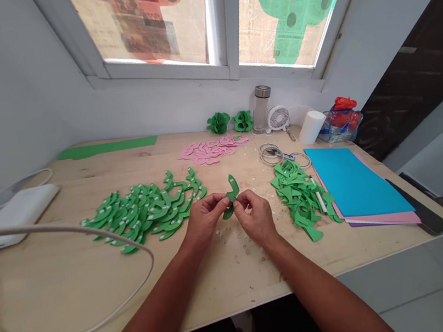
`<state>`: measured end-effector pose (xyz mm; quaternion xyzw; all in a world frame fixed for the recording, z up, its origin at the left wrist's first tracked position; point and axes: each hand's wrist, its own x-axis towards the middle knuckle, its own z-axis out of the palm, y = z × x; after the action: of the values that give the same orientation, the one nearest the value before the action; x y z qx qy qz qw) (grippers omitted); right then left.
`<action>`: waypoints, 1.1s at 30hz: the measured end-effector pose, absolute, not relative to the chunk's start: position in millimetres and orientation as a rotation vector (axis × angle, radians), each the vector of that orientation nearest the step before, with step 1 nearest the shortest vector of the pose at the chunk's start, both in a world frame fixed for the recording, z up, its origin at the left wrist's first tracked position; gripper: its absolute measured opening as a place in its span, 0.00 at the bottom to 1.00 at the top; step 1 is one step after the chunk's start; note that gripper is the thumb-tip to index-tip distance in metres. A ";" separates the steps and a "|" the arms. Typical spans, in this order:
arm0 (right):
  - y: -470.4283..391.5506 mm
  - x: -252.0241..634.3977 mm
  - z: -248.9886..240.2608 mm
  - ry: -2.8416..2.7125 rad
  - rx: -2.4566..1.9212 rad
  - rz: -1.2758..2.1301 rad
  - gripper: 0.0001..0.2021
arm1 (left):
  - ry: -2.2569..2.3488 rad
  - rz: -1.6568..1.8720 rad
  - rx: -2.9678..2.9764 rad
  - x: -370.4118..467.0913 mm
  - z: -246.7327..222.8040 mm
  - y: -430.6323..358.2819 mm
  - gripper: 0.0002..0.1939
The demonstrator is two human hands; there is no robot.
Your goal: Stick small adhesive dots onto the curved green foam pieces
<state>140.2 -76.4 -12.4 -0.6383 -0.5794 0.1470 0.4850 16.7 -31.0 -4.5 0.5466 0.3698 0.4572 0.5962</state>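
Observation:
Between both hands, above the middle of the wooden table (207, 290), is a curved green paper piece (233, 186) with a small pale patch near its top. My left hand (207, 215) pinches its lower left side with thumb and fingers. On the other side my right hand (255, 213) is closed on its lower part, thumb and forefinger together. The fingers hide some of the piece. To the left lies a heap of similar curved green paper pieces (140, 211), many with pale patches. A pile of green paper scraps (298, 193) is right of my right hand.
Pink paper pieces (211, 150) lie behind my hands, near green paper flowers (218, 123), a bottle (261, 110) and a small fan (278, 117). Tape rolls (270, 154), scissors and a white pen (320, 201) are rightward, beside blue sheets (356, 179). A white cable (68, 225) loops at left.

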 end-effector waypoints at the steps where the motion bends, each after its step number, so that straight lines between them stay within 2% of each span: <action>1: -76.3 140.4 -12.6 -1.411 -1.554 0.360 0.05 | 0.855 1.060 1.267 16.7 -5.0 -30.7 0.09; 25: -75.3 141.0 -13.5 -1.363 -1.561 0.457 0.05 | 0.908 1.077 1.327 19.1 -2.6 -34.3 0.09; 33: -67.6 143.3 -22.4 -1.183 -1.494 0.699 0.07 | 0.898 1.118 1.363 20.0 -4.5 -34.6 0.07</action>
<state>143.3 -67.6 -22.4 -0.6252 -0.4951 0.2924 0.5278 20.0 -34.6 -4.5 0.5758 0.3792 0.4722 0.5492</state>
